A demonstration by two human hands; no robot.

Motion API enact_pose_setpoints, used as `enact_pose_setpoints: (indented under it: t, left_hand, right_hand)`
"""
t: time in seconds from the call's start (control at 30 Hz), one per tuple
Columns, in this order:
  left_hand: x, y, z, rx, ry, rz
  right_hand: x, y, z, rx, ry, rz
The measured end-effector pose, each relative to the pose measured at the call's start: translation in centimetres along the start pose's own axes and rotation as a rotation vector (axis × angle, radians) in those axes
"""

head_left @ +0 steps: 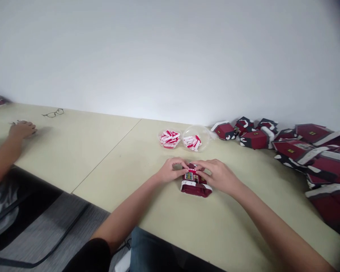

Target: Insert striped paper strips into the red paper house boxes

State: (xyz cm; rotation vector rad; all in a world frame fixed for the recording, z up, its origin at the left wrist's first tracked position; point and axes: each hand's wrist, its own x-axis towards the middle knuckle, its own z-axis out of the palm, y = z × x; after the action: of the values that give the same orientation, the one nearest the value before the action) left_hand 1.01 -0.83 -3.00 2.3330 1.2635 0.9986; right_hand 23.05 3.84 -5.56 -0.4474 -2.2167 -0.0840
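A small dark red house-shaped piece with windows and a white band lies on the table in front of me. My left hand pinches a small red-and-white strip at its left end, against the upper part of the house. At the strip's right end, the fingers of my right hand press it too. Beyond my hands sit a clear tub full of red-and-white strips and a round clear lid with a few more strips on it.
Dark red houses with white trim are piled along the right side by the wall. Eyeglasses lie at the far left of the table. Another person's hand rests at the left edge.
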Motion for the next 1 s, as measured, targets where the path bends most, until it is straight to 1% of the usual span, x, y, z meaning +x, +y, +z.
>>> enact_pose_setpoints:
  t: [0.13,0.37,0.47,0.6,0.7,0.77,0.8,0.83,0.87,0.9,0.93,1.0]
  left_hand:
    - [0.1,-0.4,-0.1,0.045,0.005,0.068]
    - [-0.1,-1.3,0.1,0.118,0.012,0.051]
    - [-0.3,-1.5,0.2,0.119,0.002,0.063]
    - [-0.5,-1.2,0.3,0.137,0.025,0.058]
    - [-0.6,-1.0,0.2,0.15,0.026,0.074]
    - [-0.5,-1.2,0.1,0.141,0.025,0.084]
    - [-0.5,-1.3,0.0,0.131,0.028,0.083]
    - [-0.4,-1.5,-0.1,0.118,0.031,0.079]
    - [-0.4,-1.6,-0.1,0.104,0.033,0.074]
    - [-0.4,-1.8,-0.2,0.09,0.035,0.069]
    - [-0.4,-1.9,-0.2,0.079,0.039,0.066]
    - [-0.4,-2.0,-0.2,0.071,0.046,0.061]
  right_hand:
    - [0.1,-0.1,0.1,0.12,-0.036,0.121]
    - [0.2,-0.5,0.1,0.049,-0.062,0.18]
    - [-0.1,-0.4,0.3,0.076,-0.062,0.217]
    - [-0.7,-0.1,0.3,0.2,-0.04,0.233]
    - [0.1,1.5,0.2,0.383,-0.072,0.203]
    - [1.7,3.6,0.1,0.45,-0.012,0.21]
    - [2.8,4.9,0.0,0.428,0.092,0.237]
    - [4.0,6.2,0.0,0.376,0.225,0.274]
    - [5.2,7.6,0.0,0.298,0.35,0.325]
    - [6.3,8.8,0.1,0.211,0.446,0.39]
    - [7.4,9.8,0.3,0.146,0.497,0.462]
    - [8.8,11.3,0.9,0.096,0.497,0.608]
